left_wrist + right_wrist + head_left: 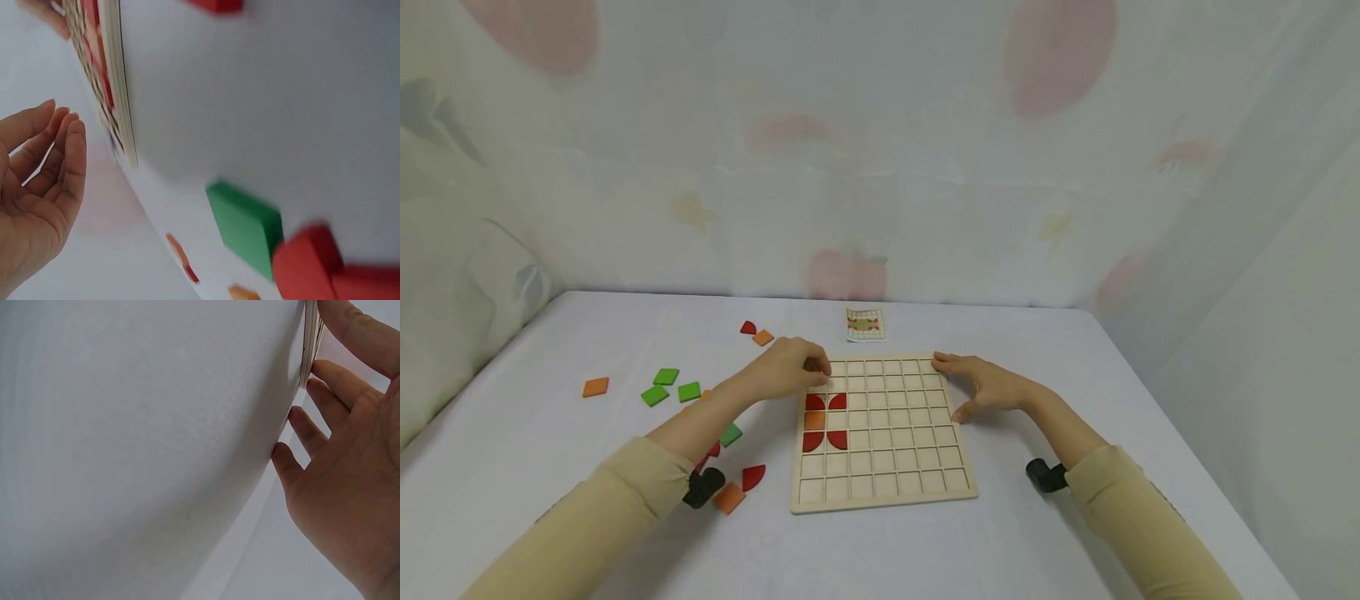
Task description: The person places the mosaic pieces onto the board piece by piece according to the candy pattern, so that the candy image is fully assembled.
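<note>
Both hands open: L hand (786, 367), R hand (981, 387) at grid board (883, 433) far corners; long axis runs away.

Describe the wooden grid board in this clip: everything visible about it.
The wooden grid board is pale, square, light-wood looking, lying flat on the white table. Most of its square cells are empty; near its left edge sit four red quarter-round pieces around an orange square. The left hand rests at its far left corner; the right hand touches its right edge.
</note>
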